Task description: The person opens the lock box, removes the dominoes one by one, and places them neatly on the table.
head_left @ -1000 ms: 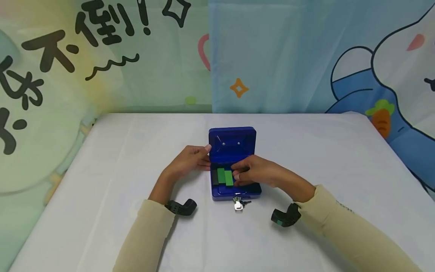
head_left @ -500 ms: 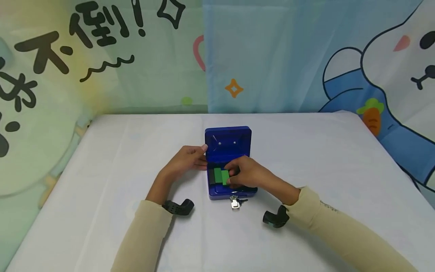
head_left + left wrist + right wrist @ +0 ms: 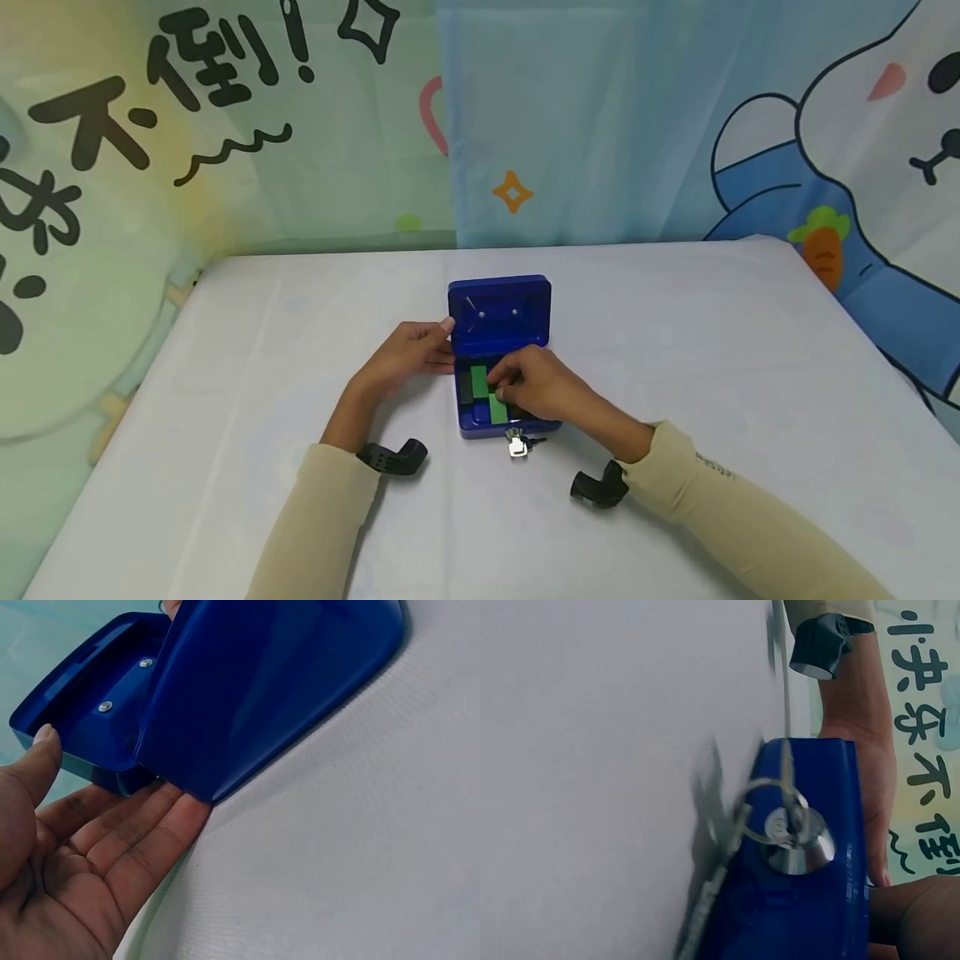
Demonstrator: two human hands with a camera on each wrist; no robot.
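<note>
A blue metal cash box (image 3: 499, 317) stands with its lid raised on the white table. My left hand (image 3: 412, 350) is at its left side: the thumb touches the lid's edge and the fairly straight fingers (image 3: 154, 844) lie against the box near the hinge. Over the tray, my right hand (image 3: 536, 379) has curled fingers and thumb at the far end of a green block (image 3: 498, 409). Another green block (image 3: 478, 382) lies just left of the fingertips, beside a dark block (image 3: 465, 387). Part of the tray is hidden under the right hand.
Keys on a ring (image 3: 769, 811) hang from the silver lock (image 3: 799, 851) on the box's front. White cloth covers the table (image 3: 337, 275). A printed curtain (image 3: 585, 125) hangs behind. Black wrist cameras (image 3: 393, 457) sit at both cuffs.
The right hand has moved left over the tray. The green block at its fingers has slid toward the box's front, out of line with the other green block. The left hand stays put.
</note>
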